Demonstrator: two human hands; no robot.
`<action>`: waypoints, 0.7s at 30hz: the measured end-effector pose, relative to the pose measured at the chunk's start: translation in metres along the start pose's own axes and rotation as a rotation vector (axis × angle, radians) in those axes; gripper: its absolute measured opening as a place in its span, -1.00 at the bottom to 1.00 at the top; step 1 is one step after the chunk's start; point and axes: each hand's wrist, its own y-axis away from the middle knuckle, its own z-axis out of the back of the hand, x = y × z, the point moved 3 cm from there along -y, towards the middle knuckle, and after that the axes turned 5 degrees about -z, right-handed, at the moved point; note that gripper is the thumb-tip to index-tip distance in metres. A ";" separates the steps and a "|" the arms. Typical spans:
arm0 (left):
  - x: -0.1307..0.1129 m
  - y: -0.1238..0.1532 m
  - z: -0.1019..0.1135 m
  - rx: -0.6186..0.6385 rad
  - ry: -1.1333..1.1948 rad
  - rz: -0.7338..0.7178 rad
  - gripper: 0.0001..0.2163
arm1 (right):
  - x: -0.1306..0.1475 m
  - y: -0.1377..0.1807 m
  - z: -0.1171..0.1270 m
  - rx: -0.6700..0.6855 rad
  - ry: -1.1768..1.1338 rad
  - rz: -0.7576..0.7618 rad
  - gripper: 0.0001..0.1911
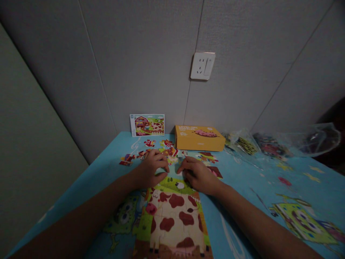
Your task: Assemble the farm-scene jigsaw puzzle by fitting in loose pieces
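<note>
A partly built jigsaw [172,219] showing a brown-spotted cow lies on the blue cartoon tablecloth [242,201]. My left hand [151,169] rests at the puzzle's upper left edge, fingers curled and pinched on a small piece. At the upper right edge my right hand [196,174] presses down with bent fingers close together; what is under them is hidden. Several loose pieces [151,147] lie scattered just beyond both hands.
A yellow puzzle box [199,138] sits against the grey wall, with a reference picture card [147,125] leaning to its left. Clear plastic bags [269,144] of pieces lie at the right. A white wall socket [202,66] is above the box.
</note>
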 end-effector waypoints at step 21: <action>0.012 0.001 0.000 -0.083 -0.106 0.138 -0.90 | -0.005 0.000 0.008 -0.053 0.240 -0.269 -0.82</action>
